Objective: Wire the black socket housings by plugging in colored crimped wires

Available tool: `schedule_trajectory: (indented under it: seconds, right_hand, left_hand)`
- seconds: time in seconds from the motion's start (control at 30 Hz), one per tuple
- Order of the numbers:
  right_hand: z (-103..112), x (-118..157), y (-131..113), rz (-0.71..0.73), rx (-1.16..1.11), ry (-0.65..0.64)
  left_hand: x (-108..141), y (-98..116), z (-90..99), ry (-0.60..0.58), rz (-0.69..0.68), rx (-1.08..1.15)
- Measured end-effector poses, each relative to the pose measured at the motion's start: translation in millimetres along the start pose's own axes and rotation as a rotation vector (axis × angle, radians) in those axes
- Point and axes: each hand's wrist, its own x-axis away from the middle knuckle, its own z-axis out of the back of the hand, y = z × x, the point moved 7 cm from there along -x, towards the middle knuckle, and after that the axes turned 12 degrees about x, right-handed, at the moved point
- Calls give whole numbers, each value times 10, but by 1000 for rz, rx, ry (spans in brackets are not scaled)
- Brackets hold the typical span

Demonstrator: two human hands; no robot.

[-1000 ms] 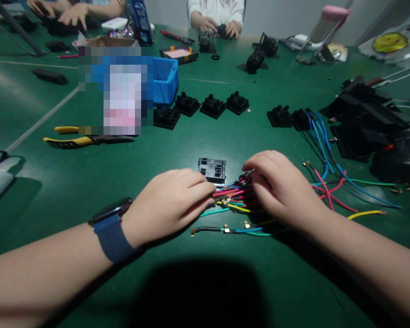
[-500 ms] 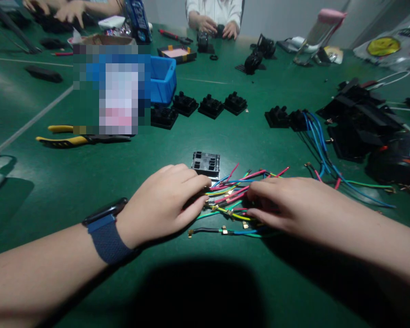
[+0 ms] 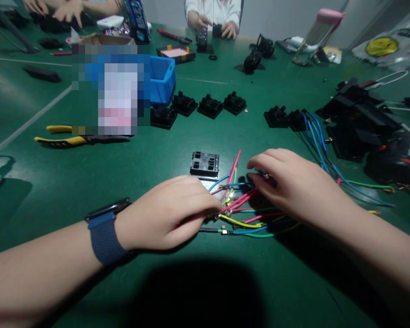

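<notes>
A loose bundle of thin wires point(image 3: 239, 200) in red, blue, green and yellow, with brass terminals at the ends, lies on the green table. My left hand point(image 3: 177, 209) is closed at the left end of the bundle, its fingertips on the wires. My right hand point(image 3: 283, 180) is curled above the right end, with red and dark wire parts showing inside its fingers; its fingertips are partly hidden. Just behind my left hand sits a black plastic housing point(image 3: 205, 163) with rectangular slots.
Several black parts point(image 3: 210, 105) stand in a row farther back, by a blue bin point(image 3: 162, 79). Yellow-handled pliers point(image 3: 71, 140) lie on the left. Black assemblies point(image 3: 348, 118) and blue wires point(image 3: 317, 136) are at the right. Another person's hands point(image 3: 222, 29) work across the table point(image 3: 89, 191).
My right hand has lifted and moved slightly away from me. My left hand has shifted a little right and nearer me, over the wire ends. The wires have spread and shifted.
</notes>
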Motion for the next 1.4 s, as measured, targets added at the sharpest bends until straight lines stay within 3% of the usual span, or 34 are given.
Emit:
schedule_trajectory:
  seconds: [0.1,0.23,0.57,0.63,0.73,0.8,0.9,1.0,1.4]
  right_hand:
    - [-13,-25,-42,43,-75,29]
    - [-77,-18,-110,94,-353,-103]
    - [-56,19,-190,17,-703,-261]
    - [-89,30,-179,-7,-661,-269]
    - [-105,22,-150,-1,-354,-164]
    - [-74,11,-185,66,-177,-45]
    - [-41,22,-320,254,-170,54]
    - [-64,34,-386,337,-268,20]
    - [-146,35,-415,266,-294,-92]
  left_hand:
    - [14,-15,43,71,9,-15]
    - [30,-127,116,184,141,-108]
    - [-6,-151,19,51,161,-128]
    - [-9,-146,11,43,151,-120]
    - [-5,-134,12,46,134,-111]
    - [2,-117,15,47,117,-106]
    - [14,-96,7,23,95,-114]
    - [14,-93,-7,-8,93,-132]
    - [5,-157,23,47,176,-169]
